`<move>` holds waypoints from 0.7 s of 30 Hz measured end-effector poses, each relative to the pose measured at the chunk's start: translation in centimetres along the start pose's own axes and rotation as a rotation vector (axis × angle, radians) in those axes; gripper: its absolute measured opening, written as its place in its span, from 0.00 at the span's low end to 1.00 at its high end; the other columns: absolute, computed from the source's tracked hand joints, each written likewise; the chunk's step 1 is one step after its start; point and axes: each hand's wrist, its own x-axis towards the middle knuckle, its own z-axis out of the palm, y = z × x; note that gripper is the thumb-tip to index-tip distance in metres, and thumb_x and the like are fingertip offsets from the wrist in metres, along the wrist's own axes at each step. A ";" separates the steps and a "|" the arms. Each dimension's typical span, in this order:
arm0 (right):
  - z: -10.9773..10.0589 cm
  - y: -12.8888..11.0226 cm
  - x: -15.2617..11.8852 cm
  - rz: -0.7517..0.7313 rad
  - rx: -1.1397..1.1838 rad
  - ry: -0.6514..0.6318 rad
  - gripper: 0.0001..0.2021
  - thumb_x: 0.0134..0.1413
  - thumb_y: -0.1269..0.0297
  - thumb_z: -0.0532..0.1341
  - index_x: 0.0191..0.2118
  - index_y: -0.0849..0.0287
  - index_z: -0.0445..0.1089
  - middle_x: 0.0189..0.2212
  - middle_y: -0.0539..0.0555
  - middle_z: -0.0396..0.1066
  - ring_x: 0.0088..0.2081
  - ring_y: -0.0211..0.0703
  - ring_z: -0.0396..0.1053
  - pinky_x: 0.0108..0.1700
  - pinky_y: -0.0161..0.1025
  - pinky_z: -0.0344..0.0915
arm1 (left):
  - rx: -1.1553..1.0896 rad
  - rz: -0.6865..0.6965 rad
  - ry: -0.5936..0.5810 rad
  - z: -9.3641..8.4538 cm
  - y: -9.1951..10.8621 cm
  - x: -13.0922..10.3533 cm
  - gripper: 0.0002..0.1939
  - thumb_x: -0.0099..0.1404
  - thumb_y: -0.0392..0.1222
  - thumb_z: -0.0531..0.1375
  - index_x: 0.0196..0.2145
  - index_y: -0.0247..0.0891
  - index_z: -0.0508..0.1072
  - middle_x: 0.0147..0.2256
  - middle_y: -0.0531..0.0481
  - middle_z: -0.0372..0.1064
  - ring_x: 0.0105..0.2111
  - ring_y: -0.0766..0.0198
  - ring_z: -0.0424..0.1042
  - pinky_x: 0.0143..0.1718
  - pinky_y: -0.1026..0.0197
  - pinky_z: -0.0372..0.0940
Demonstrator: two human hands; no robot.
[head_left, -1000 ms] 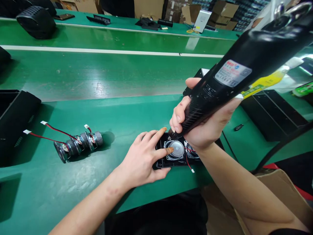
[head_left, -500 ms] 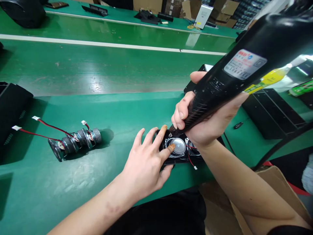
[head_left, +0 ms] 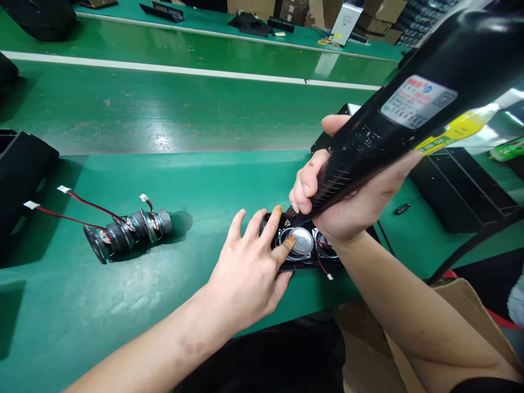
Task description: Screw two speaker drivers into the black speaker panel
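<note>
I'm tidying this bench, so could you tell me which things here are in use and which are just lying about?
In use:
left hand pressing the speaker panel
right hand gripping the electric screwdriver

Lying about:
spare speaker stack
black housing
cardboard boxes

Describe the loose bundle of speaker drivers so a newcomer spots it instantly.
On the green workbench, look left of the left hand. The stacked speaker drivers lie there on their side, trailing red wires with white plugs, unlike the drivers mounted in the black panel.
</note>
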 end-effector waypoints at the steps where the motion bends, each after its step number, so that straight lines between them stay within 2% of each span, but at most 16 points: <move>1: 0.0 0.2 0.0 -0.015 -0.004 -0.005 0.24 0.57 0.37 0.65 0.49 0.50 0.75 0.22 0.48 0.68 0.17 0.40 0.62 0.18 0.38 0.60 | 0.001 0.002 0.005 0.0 0.0 0.0 0.26 0.67 0.51 0.61 0.61 0.42 0.73 0.70 0.31 0.53 0.66 0.32 0.59 0.65 0.25 0.53; 7: 0.6 1.6 0.0 -0.175 -0.021 0.075 0.34 0.59 0.28 0.54 0.50 0.56 0.73 0.20 0.47 0.63 0.13 0.36 0.55 0.13 0.35 0.51 | 0.008 -0.002 0.021 -0.1 -0.1 0.1 0.24 0.68 0.51 0.60 0.60 0.44 0.74 0.69 0.31 0.55 0.65 0.34 0.61 0.65 0.27 0.55; 14: -0.1 2.1 -0.5 -0.151 -0.004 -0.031 0.32 0.61 0.29 0.52 0.50 0.54 0.71 0.20 0.47 0.65 0.15 0.35 0.57 0.13 0.33 0.55 | 0.002 -0.002 0.000 0.1 -0.1 -0.1 0.26 0.69 0.52 0.58 0.62 0.45 0.72 0.68 0.35 0.57 0.66 0.36 0.59 0.66 0.28 0.53; 21: -0.5 2.5 -0.6 -0.071 0.127 -0.148 0.28 0.61 0.33 0.56 0.49 0.53 0.73 0.22 0.46 0.68 0.15 0.34 0.59 0.15 0.31 0.56 | 0.004 -0.006 -0.017 -0.1 -0.2 0.1 0.25 0.70 0.52 0.58 0.62 0.46 0.72 0.66 0.35 0.59 0.66 0.37 0.58 0.67 0.29 0.52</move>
